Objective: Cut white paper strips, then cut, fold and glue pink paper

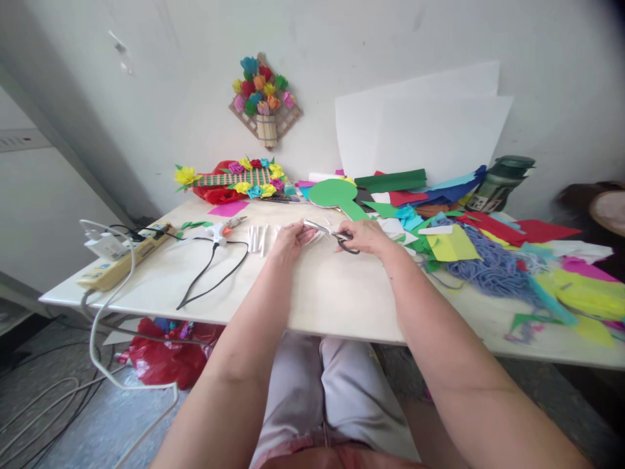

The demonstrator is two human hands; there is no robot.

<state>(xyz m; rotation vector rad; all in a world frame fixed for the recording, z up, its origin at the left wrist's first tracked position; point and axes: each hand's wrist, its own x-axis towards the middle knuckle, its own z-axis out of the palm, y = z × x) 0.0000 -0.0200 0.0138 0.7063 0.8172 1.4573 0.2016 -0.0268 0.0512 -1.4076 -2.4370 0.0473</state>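
Where the near edge of the pale bench [322, 306] meets the seated person's lap, both forearms reach forward to its middle.

Item 1: left hand [289, 240], fingers pinching a piece of white paper [312, 236] that lies between the two hands; the paper's shape is too small to make out.

Item 2: right hand [366, 236], fingers curled through the black handles of the scissors [332, 233], the blades pointing left toward the white paper. Whether the blades are apart cannot be told.

Item 3: small white paper rolls [258, 238], lying just left of the left hand.

Item 4: glue gun [227, 228] with black cord, further left, beside a power strip [127, 251] at the bench's left end.

Item 5: green paper cutout [336, 194], behind the hands.

Item 6: heap of coloured paper scraps [454, 244] and blue yarn [488, 268], right of the right hand.

Item 7: dark green bottle [502, 181], at the far right, near the wall.

Item 8: paper-flower decoration [263, 98], hung on the wall.
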